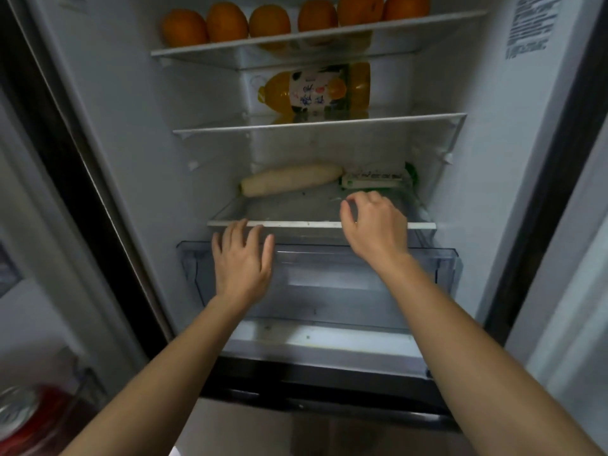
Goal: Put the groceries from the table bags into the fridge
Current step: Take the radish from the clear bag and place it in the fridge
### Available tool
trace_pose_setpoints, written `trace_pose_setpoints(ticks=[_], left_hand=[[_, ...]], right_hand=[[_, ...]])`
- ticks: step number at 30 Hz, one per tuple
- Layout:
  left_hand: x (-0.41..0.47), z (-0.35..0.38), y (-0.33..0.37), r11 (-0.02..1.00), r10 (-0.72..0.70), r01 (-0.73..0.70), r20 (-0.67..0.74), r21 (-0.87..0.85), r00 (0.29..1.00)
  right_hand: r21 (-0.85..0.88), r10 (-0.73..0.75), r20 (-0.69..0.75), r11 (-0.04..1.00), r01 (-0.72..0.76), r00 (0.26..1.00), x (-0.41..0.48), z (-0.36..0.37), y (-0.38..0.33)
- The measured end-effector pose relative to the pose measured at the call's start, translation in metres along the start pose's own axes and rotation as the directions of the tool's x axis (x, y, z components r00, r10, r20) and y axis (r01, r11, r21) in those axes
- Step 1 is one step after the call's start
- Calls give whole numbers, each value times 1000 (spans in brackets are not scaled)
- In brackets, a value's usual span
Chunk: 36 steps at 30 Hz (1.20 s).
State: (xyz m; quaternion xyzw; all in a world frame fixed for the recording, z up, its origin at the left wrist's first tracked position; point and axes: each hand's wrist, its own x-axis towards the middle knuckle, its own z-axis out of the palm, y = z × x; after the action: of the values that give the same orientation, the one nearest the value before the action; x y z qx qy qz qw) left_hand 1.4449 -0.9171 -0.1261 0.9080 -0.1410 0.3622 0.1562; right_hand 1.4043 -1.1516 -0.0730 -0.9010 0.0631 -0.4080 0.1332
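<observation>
The fridge stands open in front of me. On its lowest glass shelf point(296, 210) lie a long white radish point(291, 179) at the back left and a green-and-white packet point(375, 180) at the back right. My right hand point(375, 230) hovers over the shelf's front right, just in front of the packet, with fingers curled loosely and nothing in them. Spread flat with fingers apart, my left hand point(243, 258) rests at the shelf's front edge, over the clear drawer point(329, 284). It holds nothing.
Several oranges point(227, 23) line the top shelf. An orange juice bottle point(316, 90) lies on its side on the middle shelf. The left door bin holds a red can point(23, 419). The fridge's side walls close in on both sides.
</observation>
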Motion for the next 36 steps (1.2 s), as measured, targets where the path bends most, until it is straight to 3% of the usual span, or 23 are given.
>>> trace_pose_setpoints(ticks=[5, 9, 12, 16, 21, 23, 30, 36], left_hand=[[-4, 6, 3, 997, -51, 56, 78, -61, 996], [7, 11, 7, 988, -109, 127, 184, -88, 977], [2, 22, 2, 999, -39, 46, 280, -18, 959], [5, 19, -6, 999, 33, -38, 365, 7, 931], [-36, 2, -7, 997, -14, 29, 213, -67, 977], [-76, -5, -14, 996, -45, 57, 169, -65, 985], [-163, -56, -61, 982, -108, 68, 228, 177, 968], [-193, -134, -73, 981, 10, -19, 43, 194, 999]], right_hand=[[-38, -112, -52, 993, 110, 992, -45, 2, 7], [-166, -96, 158, 978, 122, 983, -73, 7, 23], [-254, -67, 353, 953, 164, 933, -78, 8, 35], [-283, -25, 355, 950, 133, 934, -76, 10, 36], [-112, -16, 197, 993, 39, 980, -100, 34, 19], [-57, -27, 212, 998, 40, 977, -122, 52, 9], [54, -63, 409, 998, 45, 910, -179, 83, -58], [134, -167, 279, 982, 134, 946, -199, 43, -121]])
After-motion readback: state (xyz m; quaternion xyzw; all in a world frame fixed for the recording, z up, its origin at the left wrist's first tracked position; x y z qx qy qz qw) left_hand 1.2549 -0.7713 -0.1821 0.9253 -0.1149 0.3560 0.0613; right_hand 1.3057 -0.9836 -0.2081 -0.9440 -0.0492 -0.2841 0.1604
